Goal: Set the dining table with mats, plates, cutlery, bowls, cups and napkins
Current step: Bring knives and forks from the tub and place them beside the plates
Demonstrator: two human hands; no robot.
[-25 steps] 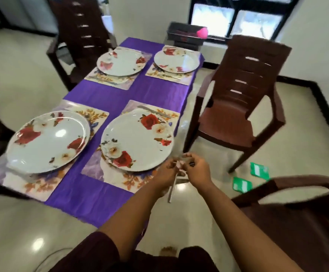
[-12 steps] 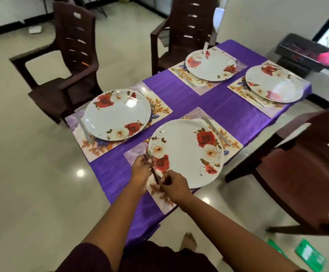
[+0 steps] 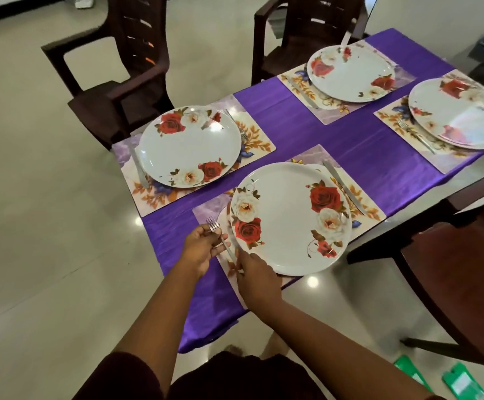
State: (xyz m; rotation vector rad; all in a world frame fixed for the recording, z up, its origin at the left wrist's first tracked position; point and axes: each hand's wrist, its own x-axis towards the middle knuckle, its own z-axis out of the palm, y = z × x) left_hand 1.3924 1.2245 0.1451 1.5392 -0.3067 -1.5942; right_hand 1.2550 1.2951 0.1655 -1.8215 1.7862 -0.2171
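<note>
Four plates (image 3: pixel 289 223), four mats (image 3: pixel 259 140), three chairs (image 3: pixel 125 67).

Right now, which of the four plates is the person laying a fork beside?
The nearest plate, at the table's near corner. The left hand and right hand hold a fork just off its left rim; the other three plates have no hands near them.

No text, label, brand or number could be read anywhere in the view; the plates and mats carried only flower patterns, and the green items on the floor were too blurred to show any writing
</note>
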